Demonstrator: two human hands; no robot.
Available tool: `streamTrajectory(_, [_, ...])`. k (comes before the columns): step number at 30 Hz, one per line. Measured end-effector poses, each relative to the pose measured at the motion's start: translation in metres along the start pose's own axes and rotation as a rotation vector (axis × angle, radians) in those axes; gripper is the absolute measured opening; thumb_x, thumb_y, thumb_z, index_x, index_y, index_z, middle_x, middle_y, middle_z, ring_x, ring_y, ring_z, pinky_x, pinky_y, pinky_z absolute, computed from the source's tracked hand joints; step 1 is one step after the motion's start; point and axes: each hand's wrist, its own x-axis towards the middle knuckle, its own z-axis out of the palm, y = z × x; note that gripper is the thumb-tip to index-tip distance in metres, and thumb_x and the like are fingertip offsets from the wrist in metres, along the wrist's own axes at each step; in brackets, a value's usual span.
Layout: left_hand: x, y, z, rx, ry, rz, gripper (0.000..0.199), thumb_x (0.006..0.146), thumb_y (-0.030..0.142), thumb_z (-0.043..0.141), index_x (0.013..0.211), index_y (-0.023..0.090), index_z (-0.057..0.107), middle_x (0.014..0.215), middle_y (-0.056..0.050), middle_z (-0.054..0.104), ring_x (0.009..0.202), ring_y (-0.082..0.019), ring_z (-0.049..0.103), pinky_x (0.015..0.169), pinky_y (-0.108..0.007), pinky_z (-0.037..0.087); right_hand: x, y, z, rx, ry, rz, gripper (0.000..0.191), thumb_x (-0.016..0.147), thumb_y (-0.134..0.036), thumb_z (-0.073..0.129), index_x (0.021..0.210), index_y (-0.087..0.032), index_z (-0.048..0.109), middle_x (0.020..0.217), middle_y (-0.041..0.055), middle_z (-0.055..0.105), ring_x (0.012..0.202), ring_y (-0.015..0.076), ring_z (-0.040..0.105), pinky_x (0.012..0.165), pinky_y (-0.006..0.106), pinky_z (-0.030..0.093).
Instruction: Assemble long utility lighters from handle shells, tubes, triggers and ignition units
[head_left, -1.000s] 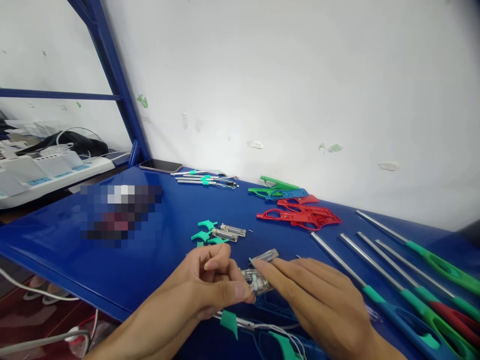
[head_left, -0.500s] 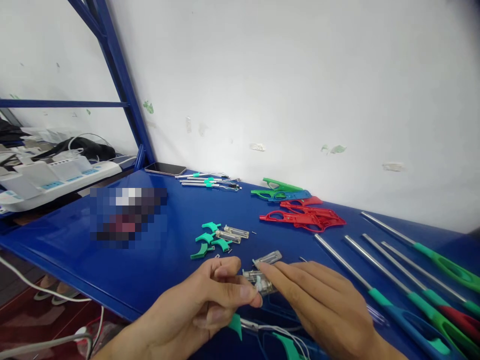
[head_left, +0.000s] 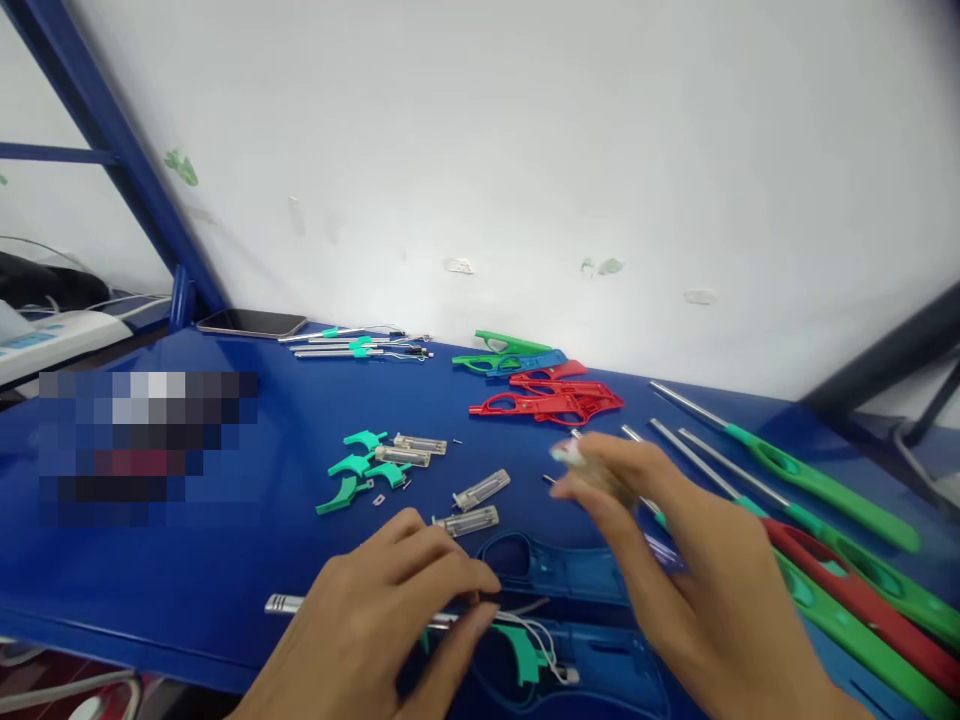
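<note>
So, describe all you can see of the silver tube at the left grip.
The tube is slim, straight and shiny, metal by its look, with dark slits near its left end. It runs roughly sideways over the near part of the blue table. The left grip hides its middle; a short stretch shows between thumb and fingers, which seem to hold it. Whether the table touches it is unclear, as is whether the white wires to the right join it.
</note>
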Motion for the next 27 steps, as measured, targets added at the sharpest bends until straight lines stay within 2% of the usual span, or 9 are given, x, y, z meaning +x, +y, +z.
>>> streamTrajectory(2, [-0.004,-0.002,0.008,0.130,-0.043,0.114,0.020,0.101,0.021,0.060,0.106,0.031,0.077,0.096,0.001,0.078,0.087,-0.021,0.069,0.073,-0.029,0.060,-0.017,-0.004,-0.008,-0.021,0.034,0.114,0.015,0.109,-0.035,0.053,0.115,-0.027,0.064,0.093,-0.0005,0.079,0.075,0.0134,0.079,0.058,0.017,0.060])
streamTrajectory(4, [-0.008,-0.005,0.013,0.209,-0.059,0.164,0.023,0.102,0.019,0.057,0.108,0.029,0.076,0.099,0.000,0.077,0.089,-0.022,0.069,0.073,-0.031,0.063,-0.032,-0.006,-0.011,-0.019,0.013,0.158,0.016,0.110,-0.036,0.050,0.107,-0.027,0.063,0.082,-0.0026,0.075,0.064,0.0115,0.075,0.051,0.015,0.057])
streamTrajectory(8, [-0.011,-0.010,0.016,0.313,-0.059,0.235,0.027,0.105,0.016,0.051,0.110,0.027,0.074,0.105,-0.001,0.078,0.096,-0.022,0.073,0.097,-0.040,0.063,-0.048,0.000,-0.009,-0.011,-0.170,0.002,0.022,0.112,-0.039,0.047,0.099,-0.031,0.063,0.079,-0.0054,0.075,0.063,0.0125,0.075,0.051,0.019,0.060])
streamTrajectory(11, [-0.013,-0.012,0.017,0.348,-0.063,0.273,0.029,0.108,0.016,0.047,0.109,0.026,0.074,0.106,-0.001,0.080,0.100,-0.022,0.075,0.109,-0.042,0.058,-0.054,0.007,-0.008,-0.084,-0.180,-0.118,0.037,0.115,-0.040,0.036,0.099,-0.031,0.068,0.078,-0.0039,0.079,0.065,0.0158,0.078,0.047,0.025,0.060])
streamTrajectory(14, [-0.015,-0.014,0.019,0.326,-0.093,0.240,0.032,0.108,0.017,0.044,0.105,0.025,0.074,0.100,-0.001,0.079,0.097,-0.021,0.075,0.103,-0.039,0.060,-0.058,0.011,-0.007,-0.177,-0.164,-0.177,0.044,0.116,-0.039,0.031,0.105,-0.030,0.073,0.082,-0.0014,0.082,0.067,0.0184,0.080,0.048,0.030,0.063])
streamTrajectory(17, [-0.016,-0.016,0.020,0.309,-0.104,0.197,0.032,0.107,0.017,0.045,0.105,0.026,0.076,0.095,-0.002,0.076,0.086,-0.021,0.072,0.083,-0.036,0.064,-0.059,0.013,-0.004,-0.251,-0.157,-0.183,0.046,0.115,-0.041,0.032,0.113,-0.028,0.076,0.090,0.0003,0.084,0.073,0.0213,0.082,0.055,0.035,0.068])
streamTrajectory(20, [-0.015,-0.017,0.021,0.300,-0.128,0.190,0.032,0.107,0.017,0.046,0.106,0.026,0.076,0.096,-0.002,0.075,0.082,-0.021,0.069,0.077,-0.036,0.063,-0.056,0.013,-0.001,-0.236,-0.180,-0.163,0.041,0.114,-0.045,0.037,0.115,-0.032,0.075,0.094,-0.0042,0.084,0.078,0.0218,0.083,0.059,0.037,0.069])
streamTrajectory(23, [-0.015,-0.017,0.022,0.285,-0.132,0.190,0.033,0.108,0.016,0.045,0.107,0.025,0.076,0.097,-0.003,0.075,0.082,-0.020,0.068,0.079,-0.034,0.063,-0.052,0.012,0.001,-0.124,-0.197,-0.112,0.037,0.114,-0.050,0.039,0.111,-0.036,0.074,0.094,-0.0083,0.083,0.083,0.0179,0.083,0.061,0.030,0.069])
streamTrajectory(27, [-0.016,-0.016,0.021,0.269,-0.087,0.182,0.034,0.108,0.015,0.043,0.104,0.023,0.076,0.094,-0.004,0.074,0.078,-0.018,0.065,0.079,-0.031,0.062,-0.052,0.013,0.003,0.041,-0.321,-0.033,0.029,0.114,-0.044,0.044,0.107,-0.036,0.070,0.094,-0.0079,0.080,0.083,0.0121,0.081,0.068,0.022,0.065])
